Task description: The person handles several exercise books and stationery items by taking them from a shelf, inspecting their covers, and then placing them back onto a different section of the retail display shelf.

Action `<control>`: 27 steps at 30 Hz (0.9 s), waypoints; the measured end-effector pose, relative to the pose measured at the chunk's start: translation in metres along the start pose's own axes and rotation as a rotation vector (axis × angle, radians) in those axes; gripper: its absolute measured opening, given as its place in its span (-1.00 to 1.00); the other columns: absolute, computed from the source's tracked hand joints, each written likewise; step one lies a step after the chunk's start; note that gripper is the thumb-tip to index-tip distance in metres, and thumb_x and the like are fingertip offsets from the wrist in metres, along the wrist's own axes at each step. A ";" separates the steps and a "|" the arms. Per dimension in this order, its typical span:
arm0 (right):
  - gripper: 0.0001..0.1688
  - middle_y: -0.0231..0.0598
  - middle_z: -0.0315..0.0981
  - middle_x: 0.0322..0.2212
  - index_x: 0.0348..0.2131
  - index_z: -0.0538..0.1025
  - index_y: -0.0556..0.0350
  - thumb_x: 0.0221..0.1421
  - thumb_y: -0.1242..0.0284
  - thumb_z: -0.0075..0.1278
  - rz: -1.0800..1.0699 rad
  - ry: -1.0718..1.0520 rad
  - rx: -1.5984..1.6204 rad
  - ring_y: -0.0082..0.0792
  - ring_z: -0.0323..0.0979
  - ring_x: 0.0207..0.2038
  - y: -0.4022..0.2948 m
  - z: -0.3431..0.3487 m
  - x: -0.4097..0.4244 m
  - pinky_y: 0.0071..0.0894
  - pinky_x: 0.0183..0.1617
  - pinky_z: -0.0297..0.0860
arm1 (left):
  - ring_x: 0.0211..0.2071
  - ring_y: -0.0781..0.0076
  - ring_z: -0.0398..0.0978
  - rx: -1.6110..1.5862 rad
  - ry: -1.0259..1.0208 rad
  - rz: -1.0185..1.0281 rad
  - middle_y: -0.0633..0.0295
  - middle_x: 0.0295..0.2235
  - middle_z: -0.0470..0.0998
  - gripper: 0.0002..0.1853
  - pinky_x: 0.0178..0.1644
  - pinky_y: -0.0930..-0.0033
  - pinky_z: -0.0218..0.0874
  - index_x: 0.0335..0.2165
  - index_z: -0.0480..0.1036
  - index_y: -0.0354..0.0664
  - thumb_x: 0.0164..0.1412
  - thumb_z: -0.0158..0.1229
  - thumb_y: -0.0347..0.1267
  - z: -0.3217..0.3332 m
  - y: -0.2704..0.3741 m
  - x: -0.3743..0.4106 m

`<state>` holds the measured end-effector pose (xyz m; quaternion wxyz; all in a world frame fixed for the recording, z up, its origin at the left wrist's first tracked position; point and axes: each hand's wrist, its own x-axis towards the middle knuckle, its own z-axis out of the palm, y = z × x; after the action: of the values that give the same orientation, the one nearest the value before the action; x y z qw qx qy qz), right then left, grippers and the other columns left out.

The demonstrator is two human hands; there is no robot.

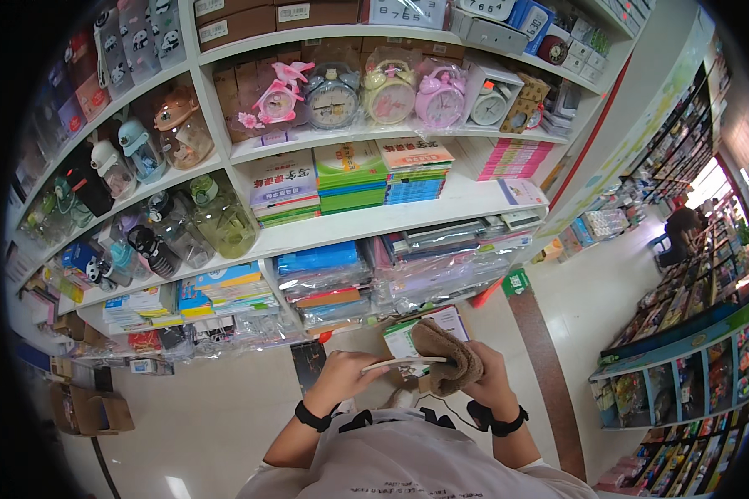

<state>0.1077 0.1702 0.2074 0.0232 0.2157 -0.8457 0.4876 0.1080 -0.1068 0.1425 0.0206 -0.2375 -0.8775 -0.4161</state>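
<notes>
My left hand (pixel 344 376) grips one end of a thin, pale flat object (pixel 406 361), seen nearly edge-on, so I cannot tell what it is. A folded brown cloth (pixel 450 365) is bunched in my right hand (pixel 492 374) and wraps around the object's other end. Both hands are in front of my body, over the floor. Beneath the cloth, books with white and green covers (pixel 401 337) lie low by the base of the shelf unit, partly hidden by the cloth.
Ahead, white shelves (pixel 374 221) hold alarm clocks (pixel 332 100), stacked workbooks (pixel 349 178) and plastic-wrapped stationery (pixel 437 274). Drinking bottles (pixel 225 218) fill the left shelves. An open cardboard box (pixel 93 408) sits on the floor at left. Display racks (pixel 680 387) and a person (pixel 683 227) are at right.
</notes>
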 end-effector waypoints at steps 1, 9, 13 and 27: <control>-0.41 -0.08 0.47 -0.38 -0.18 0.47 0.18 -0.35 0.49 0.23 -0.022 -0.024 -0.052 -0.05 0.44 -0.32 0.000 -0.005 0.002 -0.24 -0.23 0.36 | -0.51 0.13 0.51 0.007 0.002 0.029 0.11 -0.50 0.56 -0.77 -0.43 0.31 0.32 -0.27 0.56 -0.09 0.05 0.18 -0.31 0.001 0.006 0.005; -0.46 -0.10 0.49 -0.42 -0.25 0.50 0.12 -0.38 0.45 0.26 -0.115 -0.030 -0.213 -0.02 0.44 -0.32 0.021 -0.036 0.008 -0.19 -0.24 0.36 | -0.50 0.20 0.52 0.021 0.001 0.078 0.14 -0.47 0.57 -0.73 -0.40 0.31 0.34 -0.24 0.55 -0.07 0.00 0.16 -0.36 0.013 0.026 0.022; -0.55 -0.07 0.46 -0.45 -0.27 0.51 0.17 -0.32 0.53 0.20 -0.143 0.045 -0.255 -0.02 0.43 -0.37 0.040 -0.060 0.008 -0.23 -0.28 0.35 | -0.61 0.29 0.51 -0.152 0.098 -0.009 0.10 -0.60 0.54 -0.82 -0.50 0.40 0.29 -0.36 0.57 -0.18 0.08 0.19 -0.33 0.006 0.037 0.027; -0.10 -0.27 0.30 -0.05 0.07 0.23 0.17 -0.28 0.49 0.31 0.275 0.166 0.654 -0.36 0.28 -0.01 0.069 -0.021 -0.011 -0.32 0.07 0.24 | -0.29 0.55 0.45 -0.871 0.328 -0.329 0.23 -0.29 0.56 -0.75 -0.19 0.47 0.29 -0.22 0.48 -0.35 0.09 0.20 -0.46 0.015 0.019 0.022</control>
<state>0.0872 0.2216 0.1598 -0.0443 0.0556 -0.6612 0.7469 0.0987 -0.0769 0.1519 -0.0089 -0.0136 -0.6333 -0.7738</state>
